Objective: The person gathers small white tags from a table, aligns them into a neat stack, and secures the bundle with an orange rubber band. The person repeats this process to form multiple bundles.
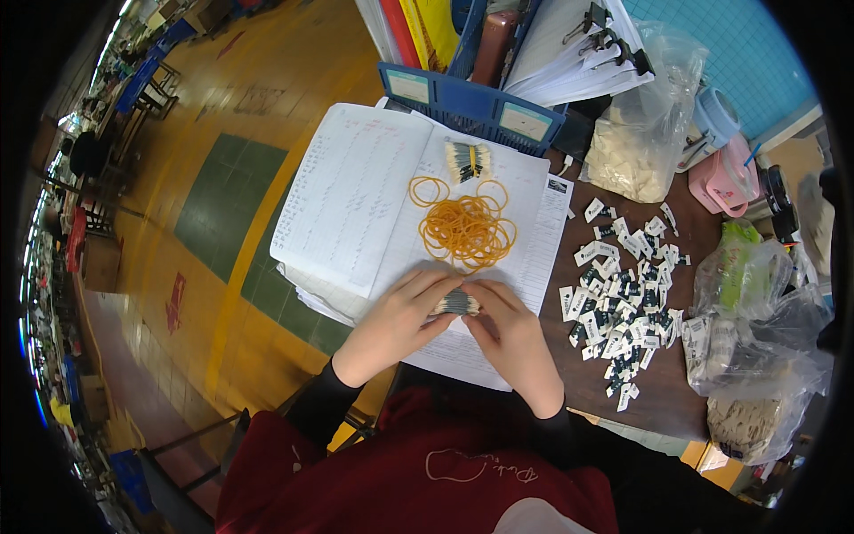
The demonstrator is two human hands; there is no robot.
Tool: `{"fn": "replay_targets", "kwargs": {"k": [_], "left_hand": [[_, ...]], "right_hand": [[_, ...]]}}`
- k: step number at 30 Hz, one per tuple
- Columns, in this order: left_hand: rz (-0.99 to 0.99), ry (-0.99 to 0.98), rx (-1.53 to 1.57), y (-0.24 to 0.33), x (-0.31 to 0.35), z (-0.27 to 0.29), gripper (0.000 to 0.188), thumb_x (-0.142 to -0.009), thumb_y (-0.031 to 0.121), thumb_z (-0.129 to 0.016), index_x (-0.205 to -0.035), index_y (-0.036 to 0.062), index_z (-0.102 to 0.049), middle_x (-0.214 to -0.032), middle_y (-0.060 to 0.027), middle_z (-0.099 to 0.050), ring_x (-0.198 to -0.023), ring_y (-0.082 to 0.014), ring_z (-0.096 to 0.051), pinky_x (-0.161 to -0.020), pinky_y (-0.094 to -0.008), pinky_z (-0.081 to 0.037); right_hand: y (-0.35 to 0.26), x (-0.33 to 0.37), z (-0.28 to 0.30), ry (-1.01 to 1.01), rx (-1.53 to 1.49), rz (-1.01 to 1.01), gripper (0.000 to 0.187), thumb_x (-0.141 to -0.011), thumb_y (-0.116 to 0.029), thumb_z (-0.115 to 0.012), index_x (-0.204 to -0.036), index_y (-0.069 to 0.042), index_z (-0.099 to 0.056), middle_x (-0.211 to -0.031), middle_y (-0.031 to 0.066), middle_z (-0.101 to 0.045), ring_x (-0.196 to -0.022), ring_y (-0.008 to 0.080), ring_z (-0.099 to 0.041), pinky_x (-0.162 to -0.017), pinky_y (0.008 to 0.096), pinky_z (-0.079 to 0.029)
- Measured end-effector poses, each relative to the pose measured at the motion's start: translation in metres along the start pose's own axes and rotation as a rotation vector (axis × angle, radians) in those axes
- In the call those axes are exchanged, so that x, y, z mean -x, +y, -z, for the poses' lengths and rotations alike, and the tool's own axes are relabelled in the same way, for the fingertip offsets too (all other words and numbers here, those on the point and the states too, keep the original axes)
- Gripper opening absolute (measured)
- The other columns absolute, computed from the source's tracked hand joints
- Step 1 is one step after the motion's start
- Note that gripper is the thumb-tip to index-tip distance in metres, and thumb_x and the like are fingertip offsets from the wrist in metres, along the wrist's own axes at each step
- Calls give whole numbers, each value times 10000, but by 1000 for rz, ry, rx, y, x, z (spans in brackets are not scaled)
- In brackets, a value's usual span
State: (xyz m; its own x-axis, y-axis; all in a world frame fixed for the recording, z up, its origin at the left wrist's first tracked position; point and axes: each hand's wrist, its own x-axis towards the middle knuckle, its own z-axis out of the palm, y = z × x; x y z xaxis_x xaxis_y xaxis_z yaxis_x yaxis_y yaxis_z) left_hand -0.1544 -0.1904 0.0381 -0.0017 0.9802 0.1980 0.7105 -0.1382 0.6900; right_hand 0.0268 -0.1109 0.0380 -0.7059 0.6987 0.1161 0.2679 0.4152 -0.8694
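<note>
Between my two hands is a small stack of dark and white labels [457,303], held on edge just above the papers. My left hand [390,325] closes on the stack's left end. The fingers and thumb of my right hand [514,336] pinch its right end. Just beyond my fingertips lies a loose heap of orange rubber bands [467,230] on the open notebook [351,191]. A similar label bundle [469,162], with a yellowish band around its middle, sits farther back on the page. Many loose labels [632,285] are scattered over the table to the right.
A blue file holder [463,111] with folders and clipped papers [578,53] stands at the back. Along the right side are a filled plastic bag [627,156], a pink cup [725,178] and more clear bags [756,356]. The brown table [569,378] ends near my body.
</note>
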Motion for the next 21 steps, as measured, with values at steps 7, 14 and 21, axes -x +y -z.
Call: {"fn": "replay_targets", "kwargs": {"k": [7, 14, 21], "left_hand": [[4, 28, -19, 3, -1, -3, 417, -780, 74, -739, -1175, 14, -620, -1174, -145, -594, -1046, -337, -600, -889, -398, -515], [61, 43, -44, 13, -4, -10, 406, -751, 57, -731, -1137, 0, -616, -1128, -152, -600, -1051, -355, -590, -890, -418, -507], [3, 63, -99, 10, -4, -10, 394, -729, 27, -735, -1106, -20, -629, -1089, -141, -625, -993, -341, -616, -852, -388, -519]], "right_hand": [[16, -28, 17, 274, 400, 102, 238, -818, -16, -664, -1056, -25, -660, -1029, 141, -618, -930, 332, -616, -770, 417, -511], [29, -34, 5, 433, 341, 119, 122, -755, 4, -724, -869, -35, -702, -946, 97, -640, -867, 307, -622, -759, 404, -489], [17, -32, 16, 481, 134, 133, 119, -768, -47, -757, -886, -44, -739, -958, 74, -681, -907, 272, -636, -801, 387, -491]]}}
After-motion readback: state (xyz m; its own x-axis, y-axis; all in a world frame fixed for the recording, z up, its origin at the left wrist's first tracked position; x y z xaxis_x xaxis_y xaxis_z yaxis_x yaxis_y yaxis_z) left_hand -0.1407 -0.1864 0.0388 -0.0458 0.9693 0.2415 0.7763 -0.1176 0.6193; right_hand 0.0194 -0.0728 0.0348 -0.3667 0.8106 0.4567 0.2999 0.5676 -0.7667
